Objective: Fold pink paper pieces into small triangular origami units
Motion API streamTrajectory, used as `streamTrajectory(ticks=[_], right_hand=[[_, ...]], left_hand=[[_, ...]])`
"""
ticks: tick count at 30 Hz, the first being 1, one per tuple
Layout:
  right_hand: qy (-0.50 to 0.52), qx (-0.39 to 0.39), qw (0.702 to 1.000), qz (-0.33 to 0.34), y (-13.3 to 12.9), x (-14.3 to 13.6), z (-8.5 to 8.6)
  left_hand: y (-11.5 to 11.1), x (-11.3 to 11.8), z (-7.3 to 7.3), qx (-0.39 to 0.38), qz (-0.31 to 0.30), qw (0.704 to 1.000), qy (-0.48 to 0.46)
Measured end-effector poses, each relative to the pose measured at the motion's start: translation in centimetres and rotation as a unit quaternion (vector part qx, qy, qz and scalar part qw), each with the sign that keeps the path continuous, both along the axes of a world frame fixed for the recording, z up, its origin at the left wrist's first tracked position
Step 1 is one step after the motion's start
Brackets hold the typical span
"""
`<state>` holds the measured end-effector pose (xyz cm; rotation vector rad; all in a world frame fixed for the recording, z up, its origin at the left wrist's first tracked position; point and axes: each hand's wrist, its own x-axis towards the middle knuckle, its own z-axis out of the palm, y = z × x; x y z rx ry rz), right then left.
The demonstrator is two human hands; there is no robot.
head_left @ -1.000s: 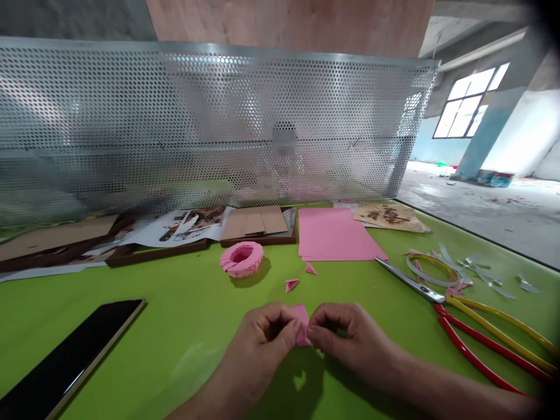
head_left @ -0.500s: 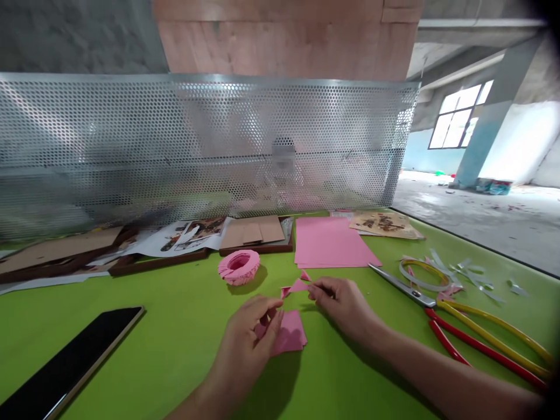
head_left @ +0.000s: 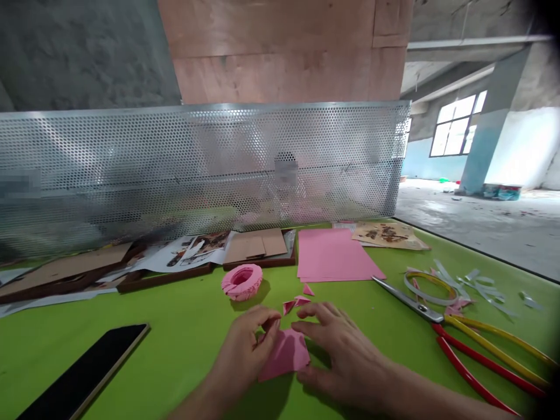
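Observation:
A small pink paper stack (head_left: 286, 353) lies on the green table between my hands. My left hand (head_left: 249, 347) is at its left edge, thumb and index finger pinched; what they hold, if anything, is too small to make out. At the stack's right side is my right hand (head_left: 343, 353), fingers spread and thumb near the lower right corner, holding nothing. Just beyond the stack lie small folded pink pieces (head_left: 301, 300). Farther back to the left sits a pink ring of folded paper (head_left: 242, 282).
Large pink sheets (head_left: 335, 256) lie behind. On the right are scissors (head_left: 422, 310) with red and yellow handles, a tape roll (head_left: 452, 298) and clear scraps. A black phone (head_left: 87, 370) lies at left. Frames with cardboard (head_left: 256, 244) line the perforated metal screen (head_left: 210, 163).
My right hand has let go of a small folded pink piece, come down towards the stack and spread its fingers. The view has tilted up slightly.

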<state>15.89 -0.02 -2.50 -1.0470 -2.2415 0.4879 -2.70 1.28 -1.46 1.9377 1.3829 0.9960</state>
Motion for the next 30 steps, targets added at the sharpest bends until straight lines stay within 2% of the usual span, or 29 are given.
streamTrajectory(ticks=[7, 12, 15, 18, 25, 28, 30], right_hand=[[-0.078, 0.048, 0.996, 0.019, 0.8, 0.1, -0.7], [-0.104, 0.072, 0.989, 0.071, 1.0, 0.1, -0.6], [-0.101, 0.08, 0.989, 0.072, 0.8, 0.1, -0.5], [-0.083, 0.07, 0.992, 0.063, 0.7, 0.1, -0.7], [-0.027, 0.072, 0.996, 0.041, 0.7, 0.1, -0.6], [0.049, 0.09, 0.994, 0.036, 0.6, 0.2, -0.3], [0.108, 0.096, 0.989, 0.032, 0.5, 0.3, -0.2]], left_hand=[[-0.7, 0.2, -0.9, 0.015, -0.042, 0.997, 0.068], [-0.8, 0.3, -0.7, 0.011, -0.046, 0.992, 0.121], [-1.0, 0.2, -0.4, 0.011, -0.062, 0.992, 0.113], [-1.5, 0.2, -0.2, 0.031, -0.087, 0.989, 0.117], [-1.5, 0.3, -0.6, 0.109, -0.08, 0.979, 0.152], [-1.4, 0.0, -0.6, 0.15, -0.088, 0.977, 0.121], [-1.5, 0.0, -0.4, 0.156, -0.081, 0.982, 0.069]])
